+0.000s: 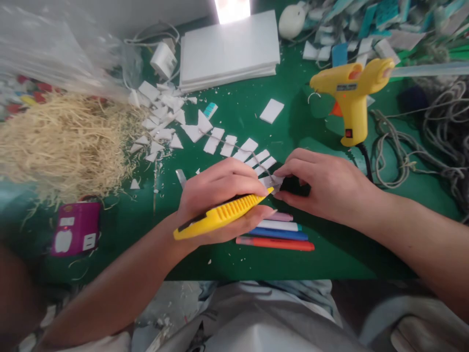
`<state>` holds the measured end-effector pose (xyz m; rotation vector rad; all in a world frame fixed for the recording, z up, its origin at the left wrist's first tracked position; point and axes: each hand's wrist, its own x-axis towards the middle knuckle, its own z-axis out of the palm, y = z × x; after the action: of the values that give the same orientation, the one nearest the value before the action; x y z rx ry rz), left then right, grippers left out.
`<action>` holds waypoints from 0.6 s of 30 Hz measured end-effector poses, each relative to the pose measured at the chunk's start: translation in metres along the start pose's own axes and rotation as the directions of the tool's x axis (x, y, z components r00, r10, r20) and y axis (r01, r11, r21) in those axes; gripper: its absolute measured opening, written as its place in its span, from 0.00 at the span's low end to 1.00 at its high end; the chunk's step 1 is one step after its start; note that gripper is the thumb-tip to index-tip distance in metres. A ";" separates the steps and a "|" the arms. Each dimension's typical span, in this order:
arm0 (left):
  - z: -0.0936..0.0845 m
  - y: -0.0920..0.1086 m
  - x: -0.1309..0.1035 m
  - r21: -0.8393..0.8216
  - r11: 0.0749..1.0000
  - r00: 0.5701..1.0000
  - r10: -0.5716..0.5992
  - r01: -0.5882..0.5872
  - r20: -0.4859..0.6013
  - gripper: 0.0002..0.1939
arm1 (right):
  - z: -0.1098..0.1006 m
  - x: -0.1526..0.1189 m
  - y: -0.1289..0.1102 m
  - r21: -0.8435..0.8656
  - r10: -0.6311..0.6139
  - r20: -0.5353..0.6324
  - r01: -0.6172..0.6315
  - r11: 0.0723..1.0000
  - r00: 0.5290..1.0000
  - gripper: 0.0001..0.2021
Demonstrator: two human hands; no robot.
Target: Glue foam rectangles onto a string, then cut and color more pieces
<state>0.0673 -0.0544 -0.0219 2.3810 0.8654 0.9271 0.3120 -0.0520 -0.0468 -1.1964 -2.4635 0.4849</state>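
Observation:
My left hand [220, 195] is closed round a yellow utility knife [227, 212], its tip pointing right toward my other hand. Thumb and fingertips of my right hand [311, 183] pinch a small white foam piece [273, 182] at the end of a grey string [240, 145]. That string runs up and left across a row of white foam strips [247, 149]. Whether the knife's blade touches the piece cannot be made out. Under and beside my left hand lie several markers, among them a red one [276, 243] and a blue one [289, 234].
A yellow glue gun [351, 93] stands at the right near tangled grey cord [395, 161]. White board sheets [230, 51] are stacked at the back. Foam scraps [164, 112], shredded straw [66, 142] and a purple box [76, 229] lie at left.

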 end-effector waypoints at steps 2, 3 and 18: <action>0.002 -0.001 -0.001 0.038 0.999 0.999 -0.033 0.034 -0.024 0.08 | 0.000 0.000 0.000 -0.003 0.008 0.001 -0.008 1.000 1.000 0.07; 0.004 -0.001 -0.002 0.056 0.997 0.999 -0.047 0.049 -0.024 0.09 | 0.001 0.000 0.000 -0.004 0.011 0.003 -0.011 1.000 1.000 0.07; 0.019 -0.008 0.003 -0.050 0.998 0.990 -0.023 0.030 0.136 0.04 | 0.003 0.000 -0.001 -0.047 0.001 -0.011 -0.001 0.999 1.000 0.08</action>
<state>0.0794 -0.0496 -0.0381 2.3514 0.8097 0.7581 0.3104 -0.0531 -0.0487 -1.2150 -2.4778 0.4221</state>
